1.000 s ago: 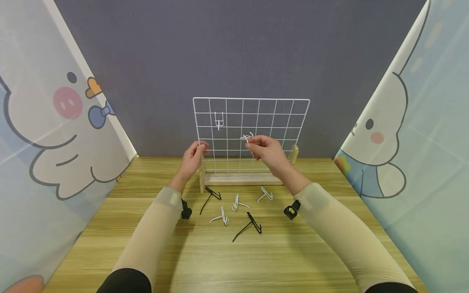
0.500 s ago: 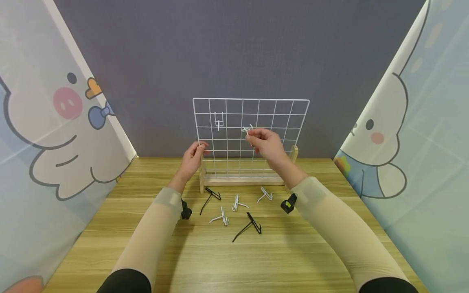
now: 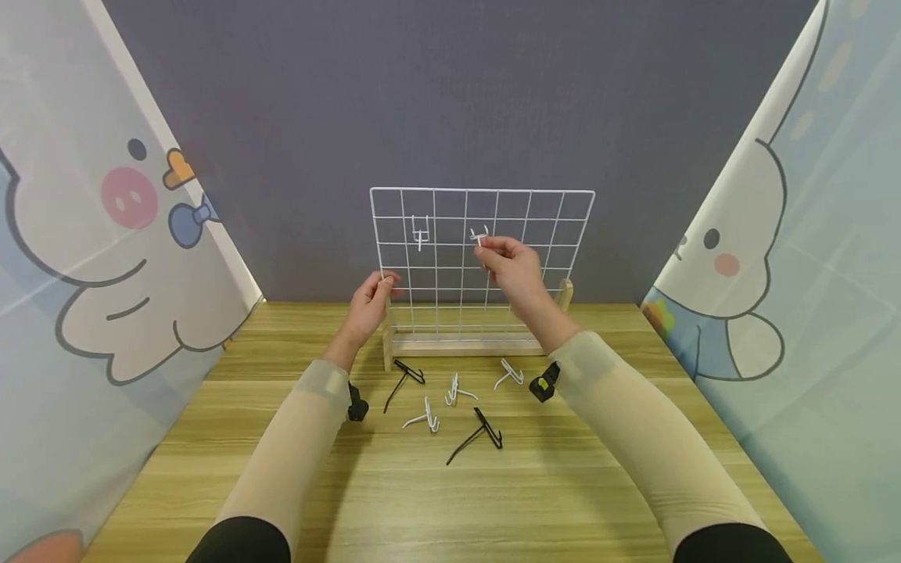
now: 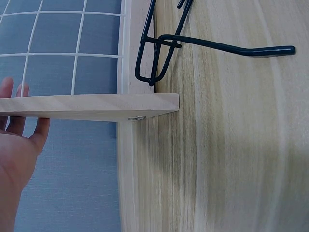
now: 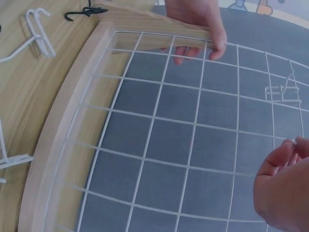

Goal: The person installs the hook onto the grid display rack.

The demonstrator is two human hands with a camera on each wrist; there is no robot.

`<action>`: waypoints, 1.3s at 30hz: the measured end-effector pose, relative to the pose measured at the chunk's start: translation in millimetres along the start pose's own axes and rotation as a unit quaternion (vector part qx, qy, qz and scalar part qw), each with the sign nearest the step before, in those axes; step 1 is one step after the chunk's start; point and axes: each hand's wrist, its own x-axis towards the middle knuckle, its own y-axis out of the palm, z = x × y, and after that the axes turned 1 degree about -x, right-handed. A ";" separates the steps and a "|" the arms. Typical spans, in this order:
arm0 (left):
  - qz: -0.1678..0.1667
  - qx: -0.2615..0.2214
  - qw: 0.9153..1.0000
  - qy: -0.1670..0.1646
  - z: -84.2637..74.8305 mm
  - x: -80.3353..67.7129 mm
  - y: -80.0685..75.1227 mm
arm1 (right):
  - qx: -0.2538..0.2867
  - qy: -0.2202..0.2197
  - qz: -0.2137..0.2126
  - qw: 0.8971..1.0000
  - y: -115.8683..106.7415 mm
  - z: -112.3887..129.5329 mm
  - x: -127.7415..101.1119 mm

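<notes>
A white wire grid rack [image 3: 482, 189] stands upright in a wooden base [image 3: 464, 346]. My left hand [image 3: 369, 305] grips its left side at the top of the wooden upright [image 4: 91, 104], thumb in front and fingers behind. With thumb and fingertips, my right hand [image 3: 517, 270] pinches a small white wire hook [image 3: 479, 235] by its arm, the frame end held up before the grid's upper middle. In the right wrist view, most of this hook is hidden behind the fingers. Another white hook [image 3: 420, 234] hangs at the grid's upper left.
On the wooden table [image 3: 450, 508] before the rack lie two black hooks, one at left [image 3: 404, 383] and a nearer black hook [image 3: 480, 434]. Among them are a white hook at left [image 3: 425, 417], a middle white hook [image 3: 456, 391] and a right white hook [image 3: 510, 374].
My right hand has risen along the grid, carrying the white hook, whose frame has turned more level. The left hand keeps its grip on the rack's side.
</notes>
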 end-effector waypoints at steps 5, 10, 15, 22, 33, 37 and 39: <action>0.001 0.006 1.000 -0.003 1.4 0.7 -0.8 | 0.004 0.013 -0.012 1.000 6.7 5.0 1.9; 0.002 0.009 1.000 -0.003 1.5 1.0 -0.9 | 0.016 0.020 -0.026 0.999 11.7 7.5 3.9; 0.001 0.009 1.000 -0.005 1.3 -0.2 -0.6 | 0.033 0.028 -0.039 0.998 13.8 8.3 6.3; 0.002 -0.006 1.000 -0.001 1.4 0.5 -0.3 | 0.044 0.031 -0.038 0.998 15.7 11.0 6.9; 0.002 0.002 1.000 -0.001 -0.5 -1.3 0.3 | 0.056 0.024 -0.050 0.997 18.8 7.7 8.1; -0.001 0.004 1.000 0.004 -0.8 -1.0 0.7 | 0.065 0.011 -0.053 0.996 19.4 6.3 7.8; -0.002 0.004 1.000 0.005 -0.6 -0.7 0.6 | 0.069 0.002 -0.055 0.996 19.7 5.6 7.9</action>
